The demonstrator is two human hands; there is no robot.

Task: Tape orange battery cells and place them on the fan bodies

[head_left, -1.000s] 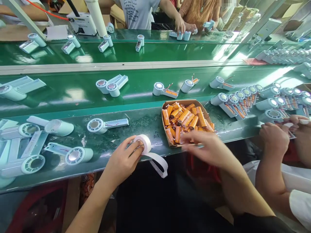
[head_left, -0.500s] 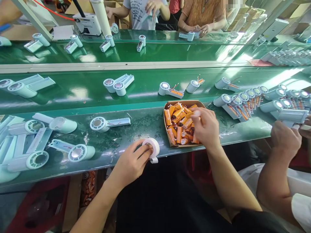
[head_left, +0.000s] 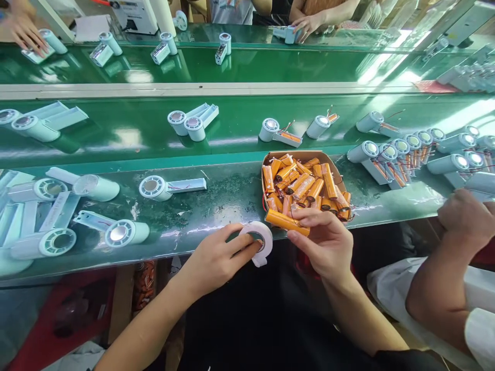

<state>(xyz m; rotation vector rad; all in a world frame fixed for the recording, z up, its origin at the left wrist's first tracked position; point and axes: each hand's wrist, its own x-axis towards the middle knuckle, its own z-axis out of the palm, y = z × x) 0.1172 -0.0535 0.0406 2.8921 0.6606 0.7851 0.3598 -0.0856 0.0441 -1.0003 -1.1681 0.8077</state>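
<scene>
My left hand (head_left: 222, 255) is closed on a roll of white tape (head_left: 266, 242), with fingers through its core and a short loose end hanging down. Between the thumb and fingers of my right hand (head_left: 328, 242) is an orange battery cell (head_left: 284, 220), held level just to the right of the tape. Behind it stands an open cardboard box (head_left: 345, 178) of similar orange cells (head_left: 297, 180), some with clear tape and thin wires. Left of the box, a pale blue fan housing with a handle (head_left: 154, 188) lies on the bench.
Several pale blue housings (head_left: 64, 242) crowd the left of the bench. More units (head_left: 195, 128) sit on the green belt (head_left: 135, 129). Housings with orange cells (head_left: 400, 149) are lined up at right, near another person's hand (head_left: 464, 216). People's hands (head_left: 309, 23) show across the line.
My right hand has come out of the box toward me with an orange battery cell. My left hand has moved the tape slightly right, near it. A hand has appeared at the far left.
</scene>
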